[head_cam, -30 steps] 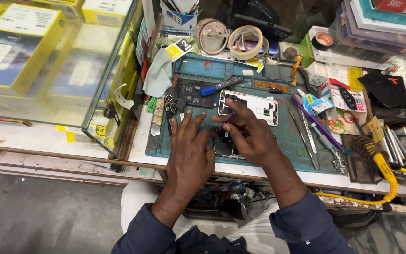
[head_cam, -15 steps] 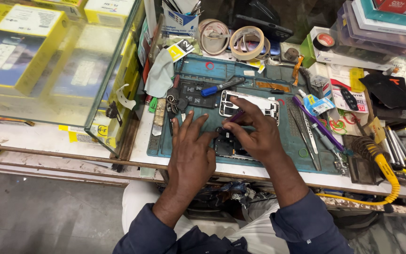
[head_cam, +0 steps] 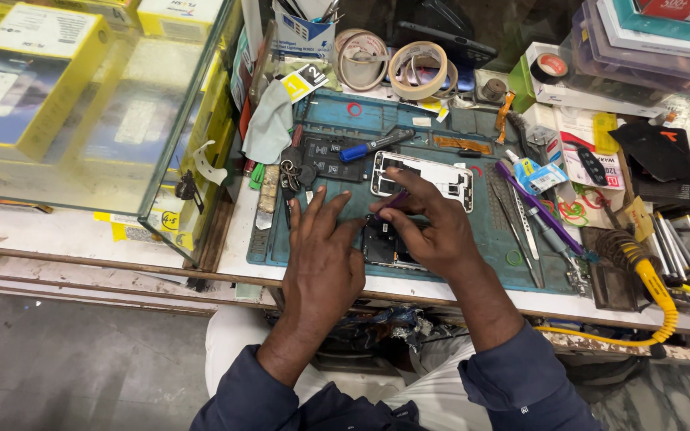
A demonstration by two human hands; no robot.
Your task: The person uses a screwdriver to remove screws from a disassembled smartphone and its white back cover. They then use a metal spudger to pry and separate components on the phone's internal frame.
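Since a second ago both hands have drawn a little nearer the front edge of the mat, and the view has shifted slightly; the rest of the clutter lies as it did. The left hand [head_cam: 325,255] lies flat, fingers spread and open, pressing on the blue work mat [head_cam: 473,231] with its fingertips just beside the dark opened phone body [head_cam: 385,243], apparently to steady it; it grips nothing. The right hand [head_cam: 433,231] is curled over that phone body, thumb and forefinger pinched on a thin purple tool [head_cam: 393,201] whose tip points toward the white phone frame [head_cam: 425,174] lying just beyond. Whether the tool touches the frame cannot be told.

The phone body sits near the front middle of the mat, close to the person, where both hands reach it easily. A blue-handled screwdriver [head_cam: 373,145] rests further back on the mat, near at hand. Tape rolls [head_cam: 417,70] stand at the back of the tabletop, and a yellow-handled soldering iron [head_cam: 652,279] lies off to the right, well apart from the work. A glass case [head_cam: 81,112] of yellow boxes stands at the left.
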